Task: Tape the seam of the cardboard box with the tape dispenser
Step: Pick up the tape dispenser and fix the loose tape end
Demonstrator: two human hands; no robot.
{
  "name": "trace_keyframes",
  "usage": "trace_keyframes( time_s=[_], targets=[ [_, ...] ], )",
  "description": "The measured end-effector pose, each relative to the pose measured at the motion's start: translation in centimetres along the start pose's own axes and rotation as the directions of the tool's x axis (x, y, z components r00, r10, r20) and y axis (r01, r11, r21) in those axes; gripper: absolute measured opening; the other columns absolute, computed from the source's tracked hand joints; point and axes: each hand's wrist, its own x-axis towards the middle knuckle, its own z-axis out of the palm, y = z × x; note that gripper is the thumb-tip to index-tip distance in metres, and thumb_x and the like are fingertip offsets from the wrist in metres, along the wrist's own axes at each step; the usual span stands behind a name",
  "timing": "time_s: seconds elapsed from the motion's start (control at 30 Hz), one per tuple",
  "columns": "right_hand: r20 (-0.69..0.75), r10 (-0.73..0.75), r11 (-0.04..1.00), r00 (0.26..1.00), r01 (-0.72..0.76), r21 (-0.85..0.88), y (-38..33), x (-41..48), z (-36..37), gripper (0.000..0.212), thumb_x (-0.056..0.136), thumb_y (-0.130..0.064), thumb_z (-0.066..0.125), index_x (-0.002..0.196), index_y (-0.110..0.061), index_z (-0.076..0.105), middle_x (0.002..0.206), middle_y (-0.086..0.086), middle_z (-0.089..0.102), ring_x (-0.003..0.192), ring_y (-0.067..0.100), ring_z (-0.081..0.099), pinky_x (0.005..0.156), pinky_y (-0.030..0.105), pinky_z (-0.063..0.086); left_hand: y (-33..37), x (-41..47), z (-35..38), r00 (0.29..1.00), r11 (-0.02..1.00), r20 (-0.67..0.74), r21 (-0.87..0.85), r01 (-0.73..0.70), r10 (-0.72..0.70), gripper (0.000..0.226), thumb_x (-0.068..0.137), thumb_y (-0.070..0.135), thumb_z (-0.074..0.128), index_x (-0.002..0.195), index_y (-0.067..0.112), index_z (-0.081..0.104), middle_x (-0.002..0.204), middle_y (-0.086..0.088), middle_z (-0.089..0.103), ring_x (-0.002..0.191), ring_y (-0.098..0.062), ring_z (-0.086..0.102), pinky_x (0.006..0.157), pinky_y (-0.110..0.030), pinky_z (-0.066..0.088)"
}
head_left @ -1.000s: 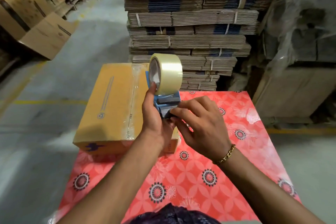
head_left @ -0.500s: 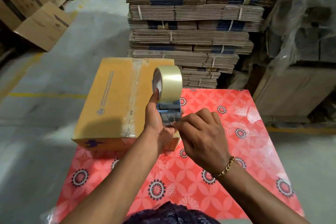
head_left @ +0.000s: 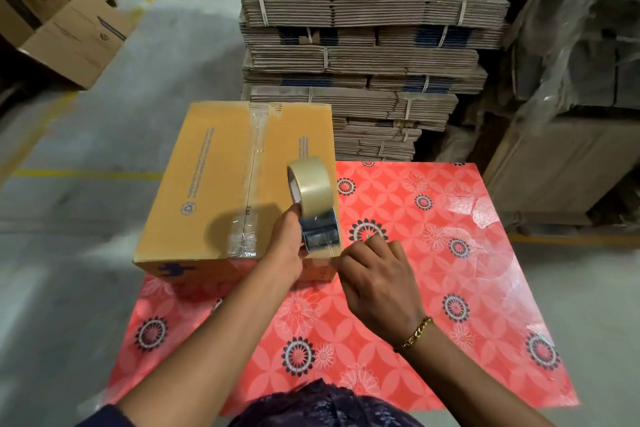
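Note:
A closed yellow-brown cardboard box (head_left: 211, 184) sits on the left part of a red flowered table (head_left: 433, 253). Clear tape runs along its centre seam (head_left: 252, 163) from the far edge to the near edge. My left hand (head_left: 287, 246) grips the blue tape dispenser (head_left: 320, 229) with its clear tape roll (head_left: 310, 184), held upright over the box's near right corner. My right hand (head_left: 377, 281) is just right of the dispenser's mouth, fingers pinched on the free tape end (head_left: 332, 251).
Tall stacks of bundled flat cardboard (head_left: 363, 45) stand right behind the table. More boxes (head_left: 69, 35) lie on the concrete floor at far left, and plastic-wrapped goods (head_left: 581, 62) are at the right. A yellow floor line (head_left: 86, 174) runs left.
The dispenser and both hands have come down lower and nearer the box's near right corner. The view has shifted so more of the box top shows.

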Motion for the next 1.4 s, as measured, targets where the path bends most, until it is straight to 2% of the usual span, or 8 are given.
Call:
trace_keyframes(
  time_s=[0.33,0.47,0.67,0.73,0.87,1.0,1.17,1.4],
  targets=[
    [0.107,0.032,0.999,0.994,-0.03,-0.021,0.3,-1.7,3.9,0.008,0.089,-0.021,0.061,0.082,-0.021,0.063,0.08,-0.004,0.06,0.076,0.023,0.05,0.066,0.037,0.037,0.1,2.8,-1.9,0.98,0.897,-0.021,0.406,-0.174,0.2,0.016,0.071,0.014,0.065,0.079,0.024,0.074,0.083,-0.004,0.077,0.078,-0.028,0.073,0.069,-0.047,0.063],
    [0.141,0.064,0.998,0.988,-0.063,-0.011,-0.2,-1.8,4.7,0.008,0.091,-0.023,0.059,0.084,-0.022,0.063,0.083,-0.005,0.06,0.077,0.021,0.049,0.067,0.036,0.033,-0.4,3.2,-2.0,0.925,0.708,-0.001,0.645,-0.289,0.379,0.005,0.072,0.025,0.076,0.069,0.027,0.072,0.074,0.005,0.073,0.076,-0.025,0.07,0.067,-0.035,0.054],
    [0.174,0.115,0.993,0.978,-0.115,-0.008,-0.4,-2.4,5.1,0.008,0.091,-0.025,0.058,0.087,-0.024,0.066,0.085,-0.007,0.062,0.077,0.019,0.05,0.066,0.033,0.031,-0.2,4.4,-4.2,0.822,0.32,0.075,0.898,-0.302,0.565,0.019,0.073,0.023,0.067,0.092,0.025,0.067,0.103,-0.007,0.065,0.103,-0.032,0.055,0.084,-0.036,0.043],
    [0.174,0.127,0.992,0.977,-0.128,-0.002,-0.3,-2.6,5.3,0.009,0.092,-0.027,0.058,0.088,-0.025,0.066,0.084,-0.007,0.062,0.076,0.019,0.05,0.065,0.033,0.032,-0.4,4.8,-5.0,0.784,0.218,0.16,0.91,-0.352,0.6,0.017,0.077,0.023,0.068,0.092,0.021,0.061,0.1,-0.005,0.064,0.1,-0.032,0.055,0.081,-0.038,0.042],
    [0.162,0.126,0.992,0.979,-0.128,0.002,-0.2,-2.6,5.4,0.011,0.093,-0.028,0.057,0.088,-0.025,0.065,0.083,-0.007,0.061,0.075,0.019,0.05,0.064,0.034,0.035,-2.2,2.8,-5.9,0.66,0.296,0.185,0.783,-0.547,0.728,0.006,0.088,0.022,0.065,0.089,0.018,0.061,0.093,-0.003,0.066,0.089,-0.028,0.061,0.072,-0.037,0.047],
    [0.151,0.113,0.994,0.982,-0.112,-0.011,-0.1,-2.6,5.3,0.013,0.094,-0.028,0.055,0.089,-0.024,0.066,0.083,-0.006,0.061,0.075,0.02,0.052,0.065,0.035,0.036,-5.5,-1.9,-8.6,0.488,0.02,0.468,0.706,-0.708,0.737,0.02,0.082,0.011,0.066,0.102,0.016,0.065,0.103,0.001,0.06,0.097,-0.014,0.058,0.087,-0.026,0.049],
    [0.152,0.074,0.997,0.986,-0.071,-0.023,0.0,-2.6,5.2,0.01,0.092,-0.024,0.057,0.09,-0.023,0.067,0.083,-0.005,0.062,0.075,0.021,0.052,0.064,0.036,0.036,-7.3,-2.7,-9.0,0.502,-0.141,0.589,0.725,-0.674,0.633,0.042,0.075,0.009,0.073,0.114,0.019,0.062,0.115,0.0,0.055,0.107,-0.017,0.056,0.091,-0.022,0.044],
    [0.139,0.046,0.999,0.989,-0.047,0.006,0.1,-2.3,4.7,0.011,0.089,-0.023,0.058,0.096,-0.024,0.067,0.092,-0.005,0.065,0.079,0.021,0.055,0.065,0.036,0.038,-7.3,-1.7,-8.2,0.418,-0.173,0.614,0.676,-0.716,0.67,0.005,0.092,0.015,0.062,0.096,0.018,0.064,0.098,0.004,0.054,0.092,-0.016,0.053,0.075,-0.036,0.05]
  ],
)
